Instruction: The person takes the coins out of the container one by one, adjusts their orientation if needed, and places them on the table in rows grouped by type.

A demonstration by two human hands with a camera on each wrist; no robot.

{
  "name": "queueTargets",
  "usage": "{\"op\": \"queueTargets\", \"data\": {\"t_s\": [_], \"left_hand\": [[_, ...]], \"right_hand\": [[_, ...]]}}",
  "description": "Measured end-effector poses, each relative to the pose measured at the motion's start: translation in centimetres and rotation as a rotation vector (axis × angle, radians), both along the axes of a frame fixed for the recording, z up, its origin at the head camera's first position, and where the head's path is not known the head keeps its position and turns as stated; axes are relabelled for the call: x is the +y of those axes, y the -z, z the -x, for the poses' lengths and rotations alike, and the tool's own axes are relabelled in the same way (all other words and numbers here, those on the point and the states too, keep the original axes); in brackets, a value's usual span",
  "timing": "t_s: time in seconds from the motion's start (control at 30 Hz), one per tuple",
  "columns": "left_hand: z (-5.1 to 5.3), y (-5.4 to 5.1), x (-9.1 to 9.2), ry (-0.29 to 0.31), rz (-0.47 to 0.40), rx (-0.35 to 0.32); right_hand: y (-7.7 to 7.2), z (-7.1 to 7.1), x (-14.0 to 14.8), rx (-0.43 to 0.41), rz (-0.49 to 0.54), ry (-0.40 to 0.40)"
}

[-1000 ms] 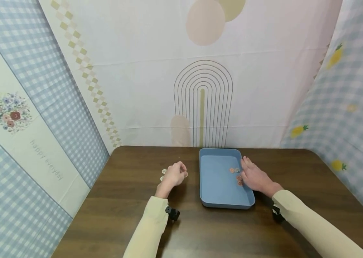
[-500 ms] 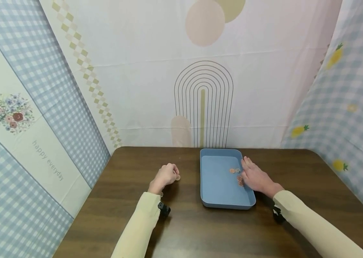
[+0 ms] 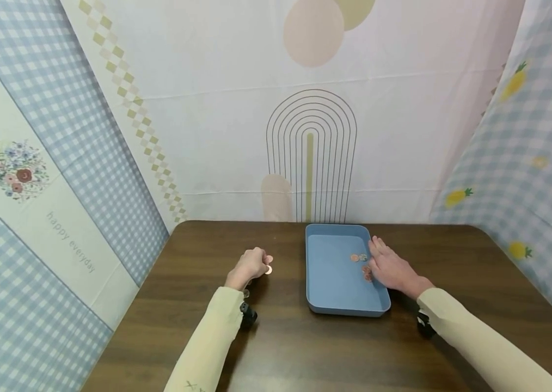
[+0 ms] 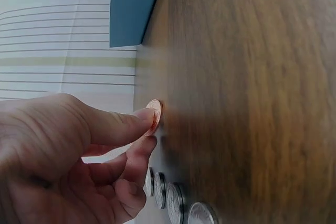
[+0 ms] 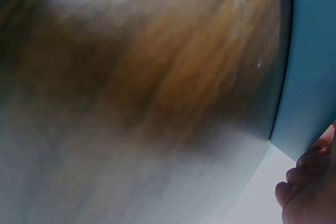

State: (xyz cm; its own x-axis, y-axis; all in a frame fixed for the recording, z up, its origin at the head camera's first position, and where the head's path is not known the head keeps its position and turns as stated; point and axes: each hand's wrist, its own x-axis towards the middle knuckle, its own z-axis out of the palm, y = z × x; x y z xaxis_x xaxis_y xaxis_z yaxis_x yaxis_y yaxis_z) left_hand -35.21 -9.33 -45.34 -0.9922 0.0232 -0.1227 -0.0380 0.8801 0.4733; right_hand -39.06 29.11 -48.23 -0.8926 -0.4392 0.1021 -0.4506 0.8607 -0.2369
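My left hand [image 3: 249, 267] pinches a copper coin [image 4: 154, 116] between thumb and fingertips, low over the table left of the tray. In the head view, one coin [image 3: 268, 269] shows at the fingertips, with a second coin [image 3: 269, 259] just beyond it. Several silver coins [image 4: 175, 203] lie beneath and left of this hand, mostly hidden in the head view. My right hand [image 3: 391, 268] holds the right rim of a blue tray [image 3: 308, 272], thumb at the inner side. Copper coins [image 3: 367, 273] and a pair of others, one copper [image 3: 355, 258] and one silver [image 3: 363, 257], lie inside it.
The dark wooden table [image 3: 305, 354] carries the tray near its back edge. A patterned cloth [image 3: 227, 136] hangs behind, with checked cloths [image 3: 540, 163] at the sides. A black wrist camera [image 3: 248, 316] sits at the left cuff.
The left hand has drawn left and slightly toward me, away from the tray, and now covers the silver coins. A copper coin is now in its pinch. The right hand and tray stay put.
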Motion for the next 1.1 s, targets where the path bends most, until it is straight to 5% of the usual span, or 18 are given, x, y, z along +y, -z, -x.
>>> {"op": "queueTargets", "data": {"t_s": [0.43, 0.63, 1.1], "left_hand": [[0.2, -0.2, -0.2, -0.021, 0.011, 0.0], [0.7, -1.4, -0.2, -0.037, 0.07, 0.065], [1.0, -3.2, 2.7, 0.014, 0.02, 0.122]], "right_hand": [[-0.1, -0.1, -0.1, 0.007, -0.009, -0.001], [0.0, 0.0, -0.1, 0.007, -0.01, 0.006], [0.0, 0.0, -0.2, 0.009, -0.019, 0.01]]}}
